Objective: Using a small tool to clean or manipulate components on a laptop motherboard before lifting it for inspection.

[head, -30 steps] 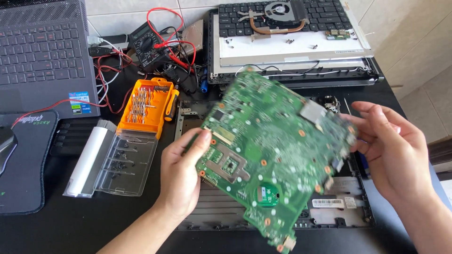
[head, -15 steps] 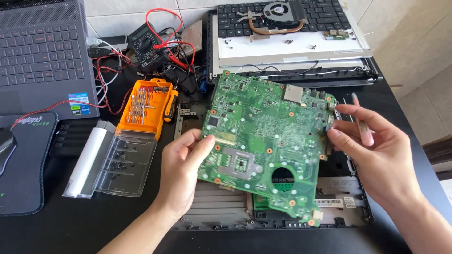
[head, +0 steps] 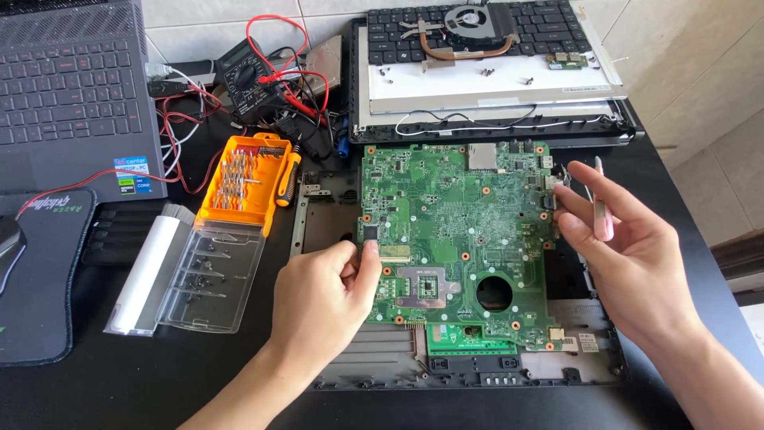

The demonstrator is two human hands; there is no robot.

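In the head view, the left hand (head: pixel 322 299) is pinching the left edge of the flat green laptop circuit board (head: pixel 458 239), which is lying over the opened dark laptop base (head: pixel 469 370). The right hand (head: pixel 629 255) is touching its right edge, fingers also clamping slim pink tweezers (head: pixel 602 203).

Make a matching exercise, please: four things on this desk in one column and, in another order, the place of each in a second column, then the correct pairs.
Things:
1. green circuit board
2. orange screwdriver bit case
3. cooling fan with copper pipe
4. tweezers

Places:
A. lying on the keyboard at the top of the view
B. in the right hand
C. held at its edges by both hands, left hand at its left edge, above the open laptop base
D. left of the board, above a clear plastic lid

Pairs: 1-C, 2-D, 3-A, 4-B
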